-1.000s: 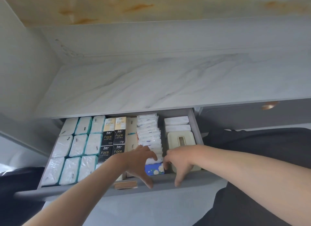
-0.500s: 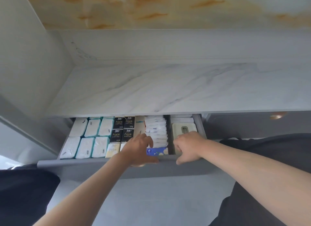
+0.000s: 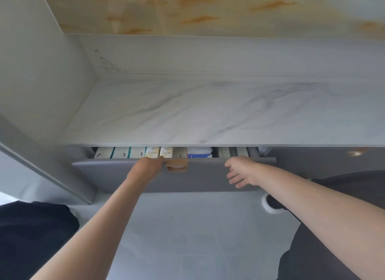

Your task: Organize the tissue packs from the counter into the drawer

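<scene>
Plainly the left hand has the grip: its fingers curl over the top lip of the drawer front, just beside the tan handle. That hold on the lip rather than the handle looks meant for steering the front inward. The right hand holds nothing, its fingers spread and relaxed at the front's right part; whether it touches the panel I cannot tell. The packs are inside the drawer, showing only as a narrow strip under the edge of the counter, side by side across the width. So the sorting seems done and closing is the step in hand. The drawer's long axis runs left to right, parallel to the counter edge, with its front facing the person. The packs' own long axis is hidden.
</scene>
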{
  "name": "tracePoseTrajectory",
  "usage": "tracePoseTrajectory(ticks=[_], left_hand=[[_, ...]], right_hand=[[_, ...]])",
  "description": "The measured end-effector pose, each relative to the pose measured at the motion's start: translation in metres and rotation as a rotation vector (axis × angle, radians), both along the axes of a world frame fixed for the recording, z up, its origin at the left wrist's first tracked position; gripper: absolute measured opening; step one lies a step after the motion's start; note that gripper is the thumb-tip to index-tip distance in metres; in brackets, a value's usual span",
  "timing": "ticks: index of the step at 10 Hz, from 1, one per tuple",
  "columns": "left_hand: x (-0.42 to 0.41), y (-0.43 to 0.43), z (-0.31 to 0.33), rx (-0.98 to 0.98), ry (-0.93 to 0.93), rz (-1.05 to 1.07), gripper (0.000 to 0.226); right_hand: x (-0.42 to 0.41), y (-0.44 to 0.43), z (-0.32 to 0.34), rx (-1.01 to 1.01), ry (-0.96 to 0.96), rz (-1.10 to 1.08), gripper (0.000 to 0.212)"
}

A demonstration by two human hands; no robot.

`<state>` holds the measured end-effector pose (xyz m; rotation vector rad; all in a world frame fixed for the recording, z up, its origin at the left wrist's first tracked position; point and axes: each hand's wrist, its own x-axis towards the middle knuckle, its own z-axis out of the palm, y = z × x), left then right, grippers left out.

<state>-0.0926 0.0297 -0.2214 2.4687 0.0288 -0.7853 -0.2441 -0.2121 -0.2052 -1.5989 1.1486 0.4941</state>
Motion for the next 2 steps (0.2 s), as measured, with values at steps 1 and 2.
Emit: tracePoseTrajectory(ticks=[1,2], left_hand=[[0.011,-0.006,0.001,-0.316,0.23,0.18,0.037],[0.021,-0.009,-0.012,-0.601,0.333,0.25,0.028]], right_hand=[[0.013,-0.005,-0.003,0.129,-0.086,-0.124,0.045],[0.025,-0.01,-0.016,0.042,-0.168,-0.173,0.024]])
